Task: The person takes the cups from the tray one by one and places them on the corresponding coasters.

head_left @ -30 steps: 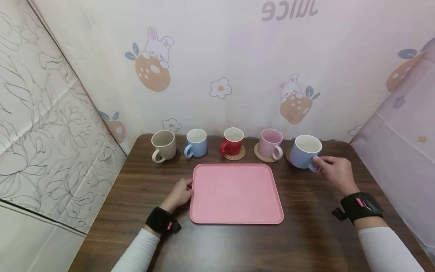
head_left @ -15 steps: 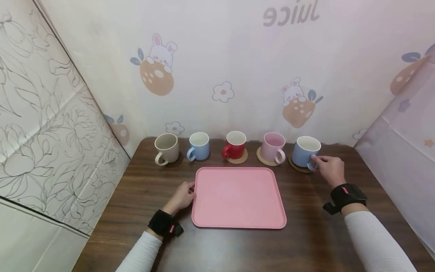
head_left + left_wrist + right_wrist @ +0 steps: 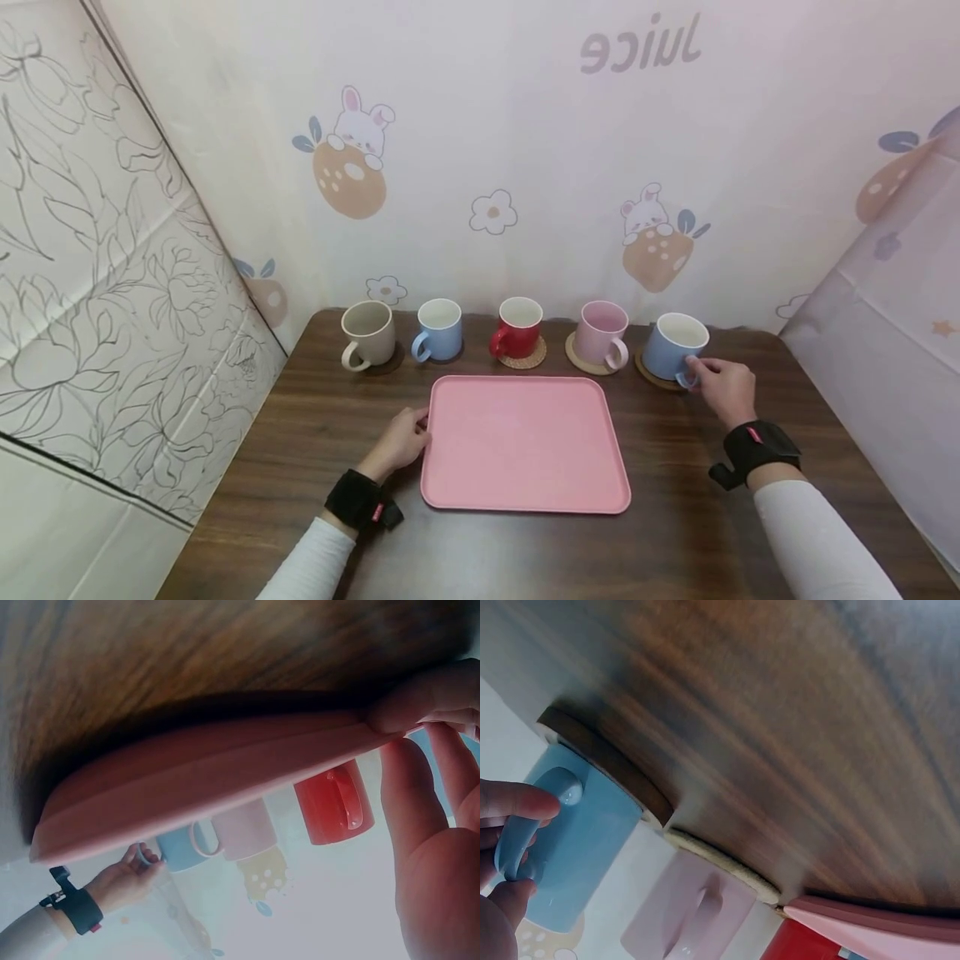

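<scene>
Right now the right hand (image 3: 723, 385) is pinching the handle of the periwinkle-blue mug (image 3: 673, 347), thumb and fingers curled around the loop, as the right wrist view shows. That mug is sitting on a dark wooden coaster (image 3: 651, 377) at about two o'clock from the pink tray (image 3: 523, 442), at the right end of the row. Meanwhile the left hand (image 3: 401, 436) is resting against the tray's left rim at nine o'clock, fingertips touching the edge and the thumb lying under it in the left wrist view, fingers fairly relaxed rather than clenched.

Judging by this, the grasp on the mug is being taken while the other hand is steadying the tray; the mug is not yet lifted. A next move would call for raising it straight off the coaster, keeping it level, and bringing it toward eight o'clock over the tray's rim.

Looking outward along the table (image 3: 300, 433), a pink mug (image 3: 603, 332) is standing on a woven coaster, a red mug (image 3: 516, 325) on another at twelve o'clock, then a light blue mug (image 3: 437, 328) and a beige mug (image 3: 368, 332) at ten o'clock. Each mug is looking empty inside, and the tray is holding nothing.
</scene>
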Available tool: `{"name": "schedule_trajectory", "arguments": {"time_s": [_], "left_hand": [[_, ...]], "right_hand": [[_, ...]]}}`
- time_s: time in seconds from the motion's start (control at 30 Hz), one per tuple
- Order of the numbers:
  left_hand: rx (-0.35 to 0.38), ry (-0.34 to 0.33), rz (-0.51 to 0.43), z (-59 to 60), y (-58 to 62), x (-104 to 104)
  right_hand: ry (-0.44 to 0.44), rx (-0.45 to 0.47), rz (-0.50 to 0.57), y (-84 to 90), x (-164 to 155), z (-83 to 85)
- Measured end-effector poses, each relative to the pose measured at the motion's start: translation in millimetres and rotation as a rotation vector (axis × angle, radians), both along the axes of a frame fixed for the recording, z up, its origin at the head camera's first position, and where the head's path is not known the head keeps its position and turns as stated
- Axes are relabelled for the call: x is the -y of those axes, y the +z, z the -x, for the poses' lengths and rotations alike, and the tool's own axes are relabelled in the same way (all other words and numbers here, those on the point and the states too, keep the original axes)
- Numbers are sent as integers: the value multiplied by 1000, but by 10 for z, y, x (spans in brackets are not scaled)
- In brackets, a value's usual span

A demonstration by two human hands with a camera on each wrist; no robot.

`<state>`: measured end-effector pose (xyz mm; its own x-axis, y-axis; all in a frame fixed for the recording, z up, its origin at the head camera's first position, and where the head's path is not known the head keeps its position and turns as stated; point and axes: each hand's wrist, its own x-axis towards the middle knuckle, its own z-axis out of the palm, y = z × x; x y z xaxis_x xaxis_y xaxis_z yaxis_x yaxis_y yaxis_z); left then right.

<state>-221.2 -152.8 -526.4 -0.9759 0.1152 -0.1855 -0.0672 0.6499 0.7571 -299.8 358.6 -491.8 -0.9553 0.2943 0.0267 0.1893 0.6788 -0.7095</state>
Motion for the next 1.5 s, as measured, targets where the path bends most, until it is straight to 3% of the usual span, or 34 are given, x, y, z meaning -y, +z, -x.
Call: {"name": "schedule_trajectory", "arguments": {"time_s": [0.2,0.37,0.63,0.83,1.07,1.3,1.5], "left_hand": [[-42,-14,8,1,-11,15],[-24,-13,3,-1,12,12],[-54,-22,-3,27,43,15],[-79,-41,-37,32,67,17],[-81,-11,9,72,93,28],[-55,-11,38,104,95,2],[-32,6,49,142,118,7]], "right_hand": [[-11,4,43,-27,7,-27],[-9,-3,57,-21,4,-26],[-29,25,33,29,40,-13],[52,90,-14,140,45,-46],[149,130,-85,195,43,-76],[126,137,-68,140,53,-207],[76,65,-123,113,166,-310]]}}
